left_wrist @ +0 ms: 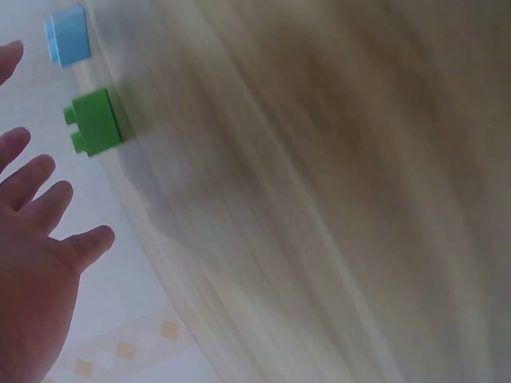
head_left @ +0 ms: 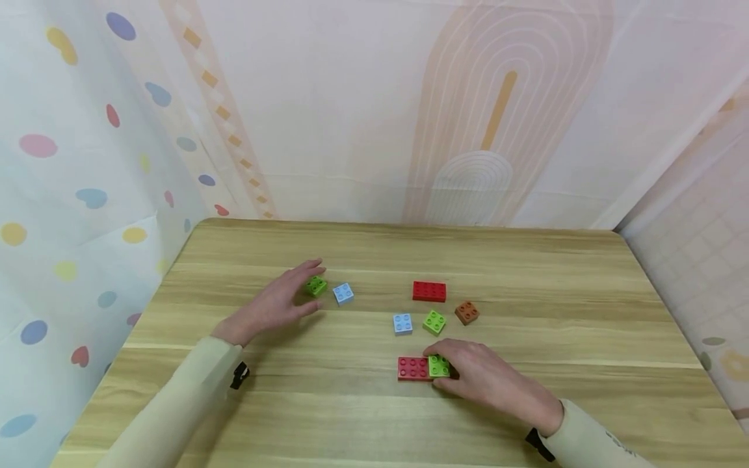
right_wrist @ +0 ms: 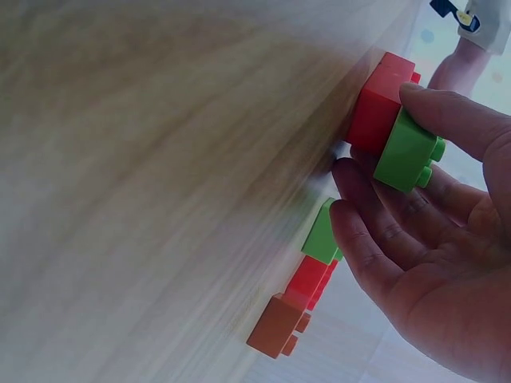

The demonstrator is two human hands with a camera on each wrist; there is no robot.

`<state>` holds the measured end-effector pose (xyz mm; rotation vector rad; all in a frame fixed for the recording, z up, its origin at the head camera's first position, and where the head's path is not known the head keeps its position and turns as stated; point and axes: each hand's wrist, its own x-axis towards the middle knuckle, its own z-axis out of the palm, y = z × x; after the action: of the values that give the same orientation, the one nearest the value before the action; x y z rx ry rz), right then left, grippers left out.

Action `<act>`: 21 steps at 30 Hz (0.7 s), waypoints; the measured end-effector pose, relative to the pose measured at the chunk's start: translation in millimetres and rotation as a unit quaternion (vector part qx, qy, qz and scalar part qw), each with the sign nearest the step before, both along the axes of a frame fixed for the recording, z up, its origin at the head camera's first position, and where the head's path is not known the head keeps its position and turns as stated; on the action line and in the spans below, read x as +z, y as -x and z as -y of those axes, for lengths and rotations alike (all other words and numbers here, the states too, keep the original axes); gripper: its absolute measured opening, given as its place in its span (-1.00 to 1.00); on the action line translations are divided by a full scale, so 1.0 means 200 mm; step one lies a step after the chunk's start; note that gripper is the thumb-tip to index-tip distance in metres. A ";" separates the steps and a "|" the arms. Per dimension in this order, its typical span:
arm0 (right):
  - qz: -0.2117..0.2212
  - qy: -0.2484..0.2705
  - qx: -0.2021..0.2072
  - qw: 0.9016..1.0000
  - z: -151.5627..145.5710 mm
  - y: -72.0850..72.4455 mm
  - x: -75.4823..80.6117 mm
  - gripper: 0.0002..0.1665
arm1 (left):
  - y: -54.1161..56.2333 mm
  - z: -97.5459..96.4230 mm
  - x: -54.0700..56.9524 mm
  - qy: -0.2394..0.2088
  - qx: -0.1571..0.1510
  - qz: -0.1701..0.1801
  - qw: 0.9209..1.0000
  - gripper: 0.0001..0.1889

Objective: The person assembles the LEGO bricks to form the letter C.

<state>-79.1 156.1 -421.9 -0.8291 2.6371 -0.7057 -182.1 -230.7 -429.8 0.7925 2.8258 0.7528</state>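
Observation:
My right hand [head_left: 486, 380] pinches a small lime-green toy brick [right_wrist: 407, 152] between thumb and fingers. That brick sits at the right end of a long red brick [head_left: 413, 368], with its studs facing up. My left hand [head_left: 277, 305] is spread at the left, fingers and thumb apart on either side of a green brick [head_left: 316, 286]. In the left wrist view a gap shows between the fingers and this green brick [left_wrist: 96, 122]. A light-blue brick [head_left: 343, 294] lies just right of it.
Behind my right hand lie a second light-blue brick [head_left: 402, 324], another lime-green brick [head_left: 434, 322], a brown brick [head_left: 467, 312] and a second long red brick [head_left: 429, 291]. Patterned cloth [head_left: 351, 117] hangs at the back and sides of the wooden table [head_left: 328, 416].

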 end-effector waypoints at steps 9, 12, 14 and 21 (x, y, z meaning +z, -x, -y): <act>-0.013 0.002 0.011 1.000 0.00 0.00 -0.01 -0.53 | 0.04 0.05 -0.01 0.030 -0.014 0.030 0.999 -0.31; -0.014 0.002 0.012 1.000 0.00 0.00 -0.01 -0.54 | 0.04 0.06 -0.02 0.037 -0.018 0.027 0.999 -0.39; -0.011 0.001 0.011 1.000 0.00 0.00 -0.01 -0.54 | 0.05 0.07 -0.02 0.039 -0.021 0.019 0.999 -0.46; -0.010 0.001 0.007 1.000 0.00 0.01 -0.01 -0.54 | 0.06 0.06 -0.04 0.016 -0.025 -0.018 0.999 -0.68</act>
<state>-80.5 155.7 -423.5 -0.8582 2.6473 -0.6998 -194.1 -243.6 -436.8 0.8772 2.8296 0.6919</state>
